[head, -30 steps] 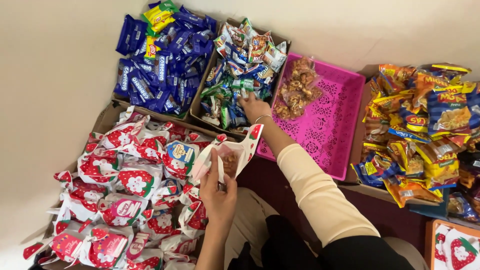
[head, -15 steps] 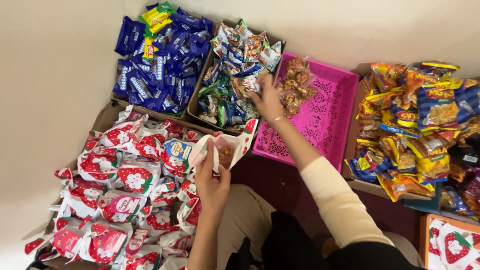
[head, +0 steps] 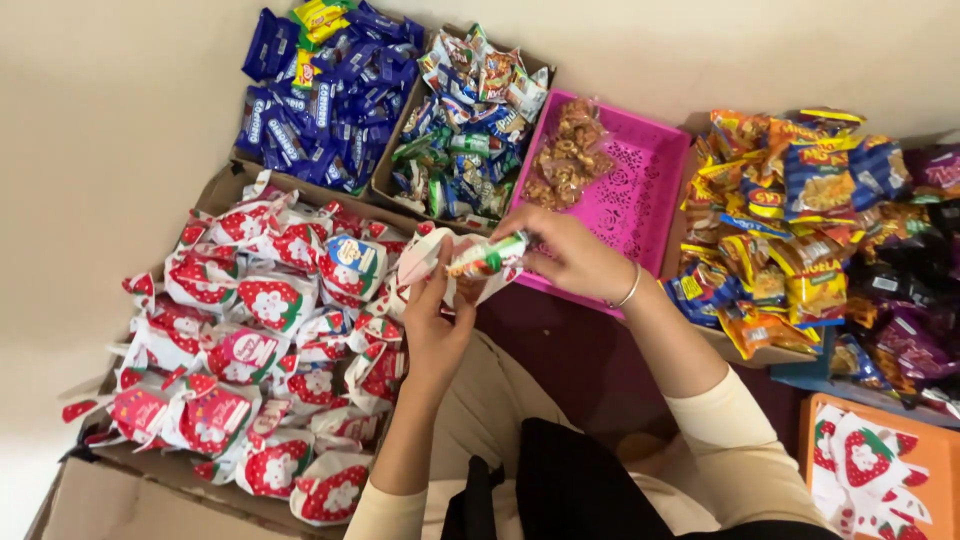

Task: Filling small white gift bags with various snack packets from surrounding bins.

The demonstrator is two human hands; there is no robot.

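Note:
My left hand holds a white paper gift bag with a red strawberry print open at chest height. My right hand grips a small green, white and orange snack packet right at the bag's mouth, touching it. Both hands hover over the near edge of the pink perforated tray. Just left of my hands lies a heap of filled strawberry bags in a cardboard box.
A box of blue wrapped bars and a box of mixed small packets sit at the back. Clear bags of nuts lie in the pink tray. Orange and yellow chip packets pile at right. An orange box holds flat bags.
My right hand reached into the mixed-packet box, took a small packet and came back to the bag mouth. My left hand kept holding the bag.

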